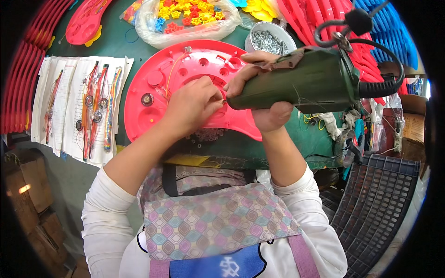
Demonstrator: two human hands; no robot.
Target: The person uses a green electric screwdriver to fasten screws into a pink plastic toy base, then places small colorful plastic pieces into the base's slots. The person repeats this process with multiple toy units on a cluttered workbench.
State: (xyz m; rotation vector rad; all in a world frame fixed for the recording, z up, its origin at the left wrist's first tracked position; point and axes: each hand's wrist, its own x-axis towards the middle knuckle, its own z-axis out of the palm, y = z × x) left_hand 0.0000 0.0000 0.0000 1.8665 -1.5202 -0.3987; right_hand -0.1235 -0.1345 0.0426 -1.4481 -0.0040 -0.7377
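A red guitar-shaped plastic shell (139,88) lies hollow side up in front of me, with a small round speaker (147,99) and a thin wire on its left part. Over its middle, my left hand (192,104) is closed in a pinch; what its fingertips hold is too small to make out. My right hand (271,116) grips a dark green electric screwdriver (301,83) lying sideways. The screwdriver's front end points left and nearly meets the left fingertips, which hide its tip. A hook and a black cord (391,88) are at its rear end.
A white bowl (248,44) of screws stands behind the screwdriver. Farther back is a clear bag (153,39) of star-shaped pieces (194,14). Wired speakers lie on paper sheets (69,120) at left. Red shells (23,88) and blue shells (394,37) are stacked at the sides.
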